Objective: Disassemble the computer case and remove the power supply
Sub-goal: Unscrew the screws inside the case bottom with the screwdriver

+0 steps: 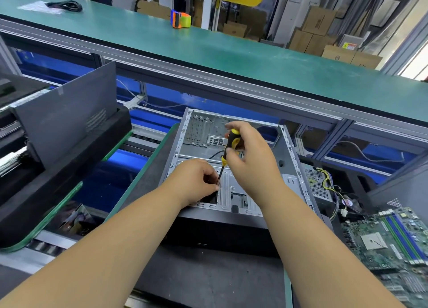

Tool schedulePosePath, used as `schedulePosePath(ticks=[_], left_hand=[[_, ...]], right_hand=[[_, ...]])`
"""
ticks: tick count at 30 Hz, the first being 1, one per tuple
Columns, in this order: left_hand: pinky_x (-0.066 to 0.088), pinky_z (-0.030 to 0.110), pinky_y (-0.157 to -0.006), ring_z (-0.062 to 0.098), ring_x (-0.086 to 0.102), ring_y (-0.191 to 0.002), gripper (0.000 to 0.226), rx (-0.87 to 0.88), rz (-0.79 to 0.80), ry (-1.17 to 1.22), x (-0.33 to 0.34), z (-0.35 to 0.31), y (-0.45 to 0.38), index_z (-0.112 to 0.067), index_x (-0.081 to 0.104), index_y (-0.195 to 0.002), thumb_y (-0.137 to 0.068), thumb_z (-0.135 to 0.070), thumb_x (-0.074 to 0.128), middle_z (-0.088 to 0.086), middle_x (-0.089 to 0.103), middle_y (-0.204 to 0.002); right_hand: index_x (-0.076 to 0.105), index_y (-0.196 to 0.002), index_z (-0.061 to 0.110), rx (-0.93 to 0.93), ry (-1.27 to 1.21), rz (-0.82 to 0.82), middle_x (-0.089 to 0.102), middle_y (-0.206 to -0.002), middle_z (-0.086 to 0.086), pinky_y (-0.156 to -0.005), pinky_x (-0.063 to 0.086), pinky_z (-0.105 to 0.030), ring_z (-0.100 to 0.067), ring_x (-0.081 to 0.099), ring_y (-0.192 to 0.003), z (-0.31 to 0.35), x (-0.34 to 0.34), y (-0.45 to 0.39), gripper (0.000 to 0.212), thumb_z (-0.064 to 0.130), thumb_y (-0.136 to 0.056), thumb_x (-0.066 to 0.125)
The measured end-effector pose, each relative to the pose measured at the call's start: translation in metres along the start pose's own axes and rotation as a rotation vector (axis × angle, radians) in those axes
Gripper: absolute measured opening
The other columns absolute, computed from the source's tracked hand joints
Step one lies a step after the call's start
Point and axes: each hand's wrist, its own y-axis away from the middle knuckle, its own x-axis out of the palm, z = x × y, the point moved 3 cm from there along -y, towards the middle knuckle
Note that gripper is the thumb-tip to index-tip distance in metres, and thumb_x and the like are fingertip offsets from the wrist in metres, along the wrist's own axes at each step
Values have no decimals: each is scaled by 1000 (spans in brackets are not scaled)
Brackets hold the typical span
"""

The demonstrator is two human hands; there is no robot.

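While the left hand pinches the shaft to steady the tip, the right hand grips the yellow-and-black screwdriver upright inside the open grey metal computer case.

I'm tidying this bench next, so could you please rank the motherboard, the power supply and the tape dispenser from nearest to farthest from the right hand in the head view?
Measured from the right hand, which grips the screwdriver over the open case:
1. Power supply, just outside the case's right wall.
2. Motherboard, lower right on the bench.
3. Tape dispenser, far back on the green shelf.
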Motion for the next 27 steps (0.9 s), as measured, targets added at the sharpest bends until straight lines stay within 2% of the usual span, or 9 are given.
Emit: schedulePosePath(ticks=[3, 6, 11, 16, 20, 25, 27], left_hand=[[51, 25, -76, 0, 59, -80, 7, -11, -2, 19, 0, 0, 1, -29, 73, -80, -76, -31, 78, -14, 65, -80], [51, 24, -74, -1, 59, -78, 7, -3, -8, 19, 0, 0, 1, -28, 73, -80, -75, -28, 78, -13, 64, -80], [48, 22, -72, -1, 58, -77, 8, 9, -10, 2, 0, 0, 1, -28, 73, -81, -73, -24, 75, -14, 62, -78], [51, 24, -74, 0, 60, -78, 6, -5, -16, 24, 0, -1, 1, -28, 74, -80, -75, -27, 77, -14, 64, -79], [50, 25, -75, 0, 59, -78, 7, -30, -9, 15, 0, -2, 1, -33, 71, -76, -77, -30, 77, -14, 64, -79], [51, 30, -77, 7, 58, -79, 12, 8, -17, -52, 0, -7, 2, -33, 66, -73, -80, -31, 75, -12, 61, -79], [51, 31, -78, 9, 57, -81, 7, 26, -19, -87, 0, -8, 2, -29, 68, -78, -82, -30, 74, -11, 60, -81]], right_hand=[[53, -121, 33, -32, 17, -41, 49, -108, 12, -78, 45, -16, -3, 54, -87, 2, -1, 0, 39, 30, -87, 72], [53, -121, 35, 10, 12, -65, 50, -106, 10, -74, 46, -17, -5, 55, -78, 0, 0, 0, 41, 26, -86, 73], [45, -132, 35, 30, 26, -29, 52, -113, 14, -75, 38, -9, -3, 51, -91, -4, 1, 3, 52, 16, -89, 67], [46, -129, 35, 16, 18, 20, 51, -109, 14, -80, 42, -17, -1, 52, -93, -2, -1, 3, 48, 13, -89, 63], [49, -127, 36, -20, 50, -18, 51, -107, 15, -77, 50, -27, -4, 56, -86, 2, -4, 4, 44, 22, -89, 68], [45, -132, 37, 0, 46, -18, 53, -113, 16, -78, 42, -16, -3, 54, -92, 0, -5, 4, 51, 21, -90, 68], [44, -132, 35, 39, -9, -17, 57, -116, 14, -82, 46, -21, -6, 57, -95, -2, -6, 4, 52, 22, -89, 70]])
